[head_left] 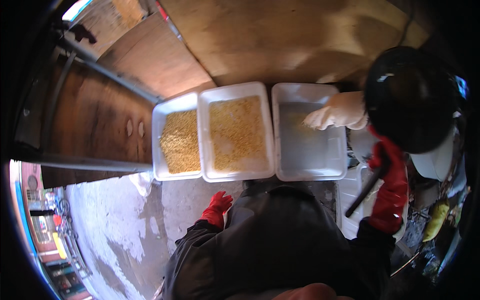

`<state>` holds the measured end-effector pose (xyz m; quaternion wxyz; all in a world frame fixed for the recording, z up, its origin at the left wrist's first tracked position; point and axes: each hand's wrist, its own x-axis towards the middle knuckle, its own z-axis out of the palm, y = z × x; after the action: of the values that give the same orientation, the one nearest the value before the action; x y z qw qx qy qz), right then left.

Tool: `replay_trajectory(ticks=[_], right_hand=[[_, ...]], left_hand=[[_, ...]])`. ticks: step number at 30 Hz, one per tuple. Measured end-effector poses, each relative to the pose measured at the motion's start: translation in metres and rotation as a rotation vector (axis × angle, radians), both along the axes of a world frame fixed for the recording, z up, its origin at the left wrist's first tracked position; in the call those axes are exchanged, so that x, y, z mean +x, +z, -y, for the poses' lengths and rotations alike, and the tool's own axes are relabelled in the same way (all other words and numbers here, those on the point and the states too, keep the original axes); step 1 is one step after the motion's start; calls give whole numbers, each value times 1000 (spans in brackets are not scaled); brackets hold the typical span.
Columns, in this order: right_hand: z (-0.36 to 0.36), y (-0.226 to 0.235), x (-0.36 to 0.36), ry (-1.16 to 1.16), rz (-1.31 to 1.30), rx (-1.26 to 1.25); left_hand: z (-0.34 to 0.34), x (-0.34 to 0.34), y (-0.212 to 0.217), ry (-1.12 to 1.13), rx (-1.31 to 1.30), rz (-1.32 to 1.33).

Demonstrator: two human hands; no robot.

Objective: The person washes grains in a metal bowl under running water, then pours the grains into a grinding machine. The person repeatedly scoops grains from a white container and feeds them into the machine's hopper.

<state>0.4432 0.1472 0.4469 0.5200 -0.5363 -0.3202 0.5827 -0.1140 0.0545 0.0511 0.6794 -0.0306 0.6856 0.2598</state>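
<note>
My right hand (390, 170), in a long red glove, is wrapped round the dark handle (367, 190) of a round black pan (407, 100). The pan is raised at the right, beside the right white tub (311, 176). From its rim a pale cream, blurred mass (342, 111), apparently a pour, reaches into that tub, where cloudy water and some yellowish grain show. My left hand (218, 207), also red-gloved, hangs near my body with fingers apart, holding nothing. Beyond it stand a middle white tub (235, 176) of wet grain and a left white tub (156, 140) of heaped golden grain.
Plywood boards (285, 40) stand behind the tubs, with a wooden panel (100, 110) on a metal frame at the left. A white crate (350, 195) and a pale bucket (435, 160) are at the right, near a yellow-green object (436, 220). Wet concrete floor (115, 220) stretches left.
</note>
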Motion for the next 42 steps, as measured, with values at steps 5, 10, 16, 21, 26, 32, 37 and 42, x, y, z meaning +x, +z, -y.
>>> replay_trajectory(ticks=[5, 10, 16, 21, 26, 32, 37, 42], right_hand=[[-98, -188, -153, 325, -153, -357], [-152, -377, -272, 354, 344, -668], [-200, -544, -341, 143, 1009, -459], [-175, -637, -365, 151, 553, -755], [-155, -654, -357, 444, 33, -978], [-118, -584, -346, 690, -585, -807], [-100, -490, -336, 614, -998, -950], [-100, -351, -308, 511, -1251, -982]], left_hand=[[32, -37, 3, 193, -18, 6], [79, -80, -5, 264, -81, -54], [168, -110, 20, 489, -143, -100], [218, -128, 4, 567, -330, -115], [215, -129, 3, 562, -273, -73], [142, -137, 21, 470, -140, -122], [79, -139, 26, 313, 3, -4], [-2, -121, 5, 154, 191, 82]])
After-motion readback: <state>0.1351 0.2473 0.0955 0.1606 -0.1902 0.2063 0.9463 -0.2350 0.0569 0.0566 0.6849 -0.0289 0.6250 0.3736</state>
